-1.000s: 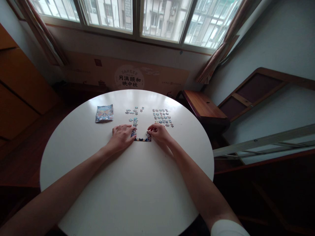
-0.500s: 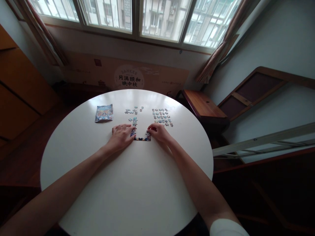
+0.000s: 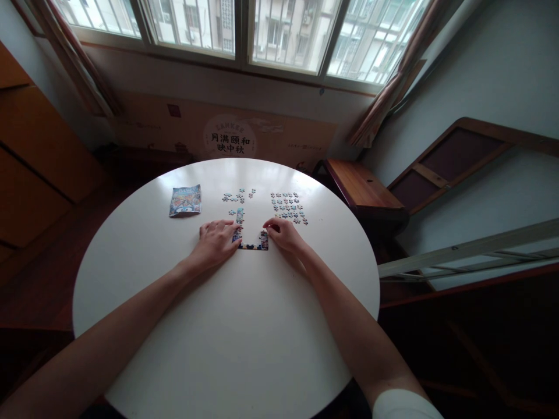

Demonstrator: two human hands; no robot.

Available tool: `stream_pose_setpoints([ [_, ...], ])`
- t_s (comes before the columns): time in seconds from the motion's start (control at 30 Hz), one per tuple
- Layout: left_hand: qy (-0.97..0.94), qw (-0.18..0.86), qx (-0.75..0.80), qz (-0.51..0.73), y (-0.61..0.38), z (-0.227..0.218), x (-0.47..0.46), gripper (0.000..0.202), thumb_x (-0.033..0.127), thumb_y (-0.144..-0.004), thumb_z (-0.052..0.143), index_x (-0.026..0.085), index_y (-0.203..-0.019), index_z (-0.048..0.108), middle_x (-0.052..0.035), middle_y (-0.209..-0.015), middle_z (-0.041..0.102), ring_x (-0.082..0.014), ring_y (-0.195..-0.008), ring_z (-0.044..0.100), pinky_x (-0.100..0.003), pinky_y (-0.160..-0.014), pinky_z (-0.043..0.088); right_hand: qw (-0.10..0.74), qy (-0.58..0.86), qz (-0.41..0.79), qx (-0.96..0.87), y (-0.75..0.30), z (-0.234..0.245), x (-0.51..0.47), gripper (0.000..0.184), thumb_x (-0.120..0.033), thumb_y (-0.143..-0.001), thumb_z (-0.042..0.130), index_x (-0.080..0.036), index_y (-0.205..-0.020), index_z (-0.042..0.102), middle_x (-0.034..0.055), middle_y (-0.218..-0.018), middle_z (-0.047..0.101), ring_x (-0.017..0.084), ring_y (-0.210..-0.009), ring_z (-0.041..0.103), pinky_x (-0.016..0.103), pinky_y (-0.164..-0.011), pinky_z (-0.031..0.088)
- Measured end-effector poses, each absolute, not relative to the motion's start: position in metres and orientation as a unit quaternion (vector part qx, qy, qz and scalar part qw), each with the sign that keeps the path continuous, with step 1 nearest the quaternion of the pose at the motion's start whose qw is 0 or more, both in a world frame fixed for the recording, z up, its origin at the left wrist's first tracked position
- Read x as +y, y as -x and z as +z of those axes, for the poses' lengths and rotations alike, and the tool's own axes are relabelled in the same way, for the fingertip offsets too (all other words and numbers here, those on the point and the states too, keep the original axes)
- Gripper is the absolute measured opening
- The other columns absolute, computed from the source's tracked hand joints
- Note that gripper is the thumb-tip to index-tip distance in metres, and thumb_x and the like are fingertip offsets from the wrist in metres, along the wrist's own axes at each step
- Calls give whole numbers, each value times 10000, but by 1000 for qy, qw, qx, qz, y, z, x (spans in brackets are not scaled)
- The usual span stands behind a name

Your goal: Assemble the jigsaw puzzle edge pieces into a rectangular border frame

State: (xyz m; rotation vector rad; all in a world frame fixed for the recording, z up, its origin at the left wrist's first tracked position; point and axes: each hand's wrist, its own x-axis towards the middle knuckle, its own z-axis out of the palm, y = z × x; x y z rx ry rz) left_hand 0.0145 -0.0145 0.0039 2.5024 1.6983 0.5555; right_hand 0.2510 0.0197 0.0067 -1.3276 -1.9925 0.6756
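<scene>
A partly joined jigsaw puzzle (image 3: 253, 247) lies on the white round table (image 3: 227, 337), its dark bottom edge linked to a taller left column and a short right column. My left hand (image 3: 217, 237) rests flat and open, its fingertips and thumb on the left column. At the top of the right column, my right hand (image 3: 283, 234) is closed in a pinch on a puzzle piece (image 3: 265, 227), mostly hidden by the fingers. Rows of loose puzzle pieces (image 3: 287, 207) lie beyond my right hand. Several more pieces (image 3: 233, 198) lie scattered behind the left column.
A colourful picture sheet (image 3: 185, 201) lies at the table's left. Past the table's far right edge stands a wooden stool or bench (image 3: 362, 185). A printed cardboard panel (image 3: 271, 131) leans beneath the window, and a metal rail (image 3: 463, 250) runs along the right.
My right fingertips have lifted slightly up and away from the top of the right column. My left hand stays in place on the puzzle.
</scene>
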Motion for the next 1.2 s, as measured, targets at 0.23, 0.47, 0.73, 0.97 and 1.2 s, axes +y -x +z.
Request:
stream_pose_setpoints([
  [0.23,-814,33,550,186,-14,3,-14,409,461,-891,469,288,-1244,581,-71,-1316,559,-285,-1229,452,-472,-1041,264,318,499,195,-782,-247,-1,19,213,-112,-815,515,-183,-874,707,34,-833,683,149,-756,588,257,-747,426],
  [0.47,-813,34,553,178,-14,4,-14,418,460,-892,464,274,-1248,580,-79,-1324,555,-287,-1233,452,-475,-1043,260,299,495,173,-797,-246,-3,19,221,-113,-839,496,-195,-885,697,42,-899,680,167,-835,596,266,-798,424],
  [0.73,-813,37,552,184,-15,4,-15,415,459,-889,470,284,-1248,582,-75,-1320,558,-289,-1233,455,-481,-1048,258,294,498,173,-797,-246,-1,17,199,-128,-824,512,-197,-871,692,37,-859,657,160,-783,572,258,-755,414],
  [0.97,-811,43,554,181,-15,6,-15,413,453,-886,475,288,-1250,583,-73,-1320,558,-292,-1230,456,-478,-1045,262,295,500,175,-795,-246,-1,17,160,-146,-799,533,-187,-842,682,14,-758,609,135,-693,528,239,-691,394],
  [1.2,-814,37,551,181,-14,4,-15,415,457,-892,464,279,-1249,579,-76,-1327,554,-285,-1232,452,-474,-1049,253,293,507,172,-792,-245,-1,17,159,-147,-811,533,-185,-855,680,25,-794,639,145,-720,553,246,-708,405],
])
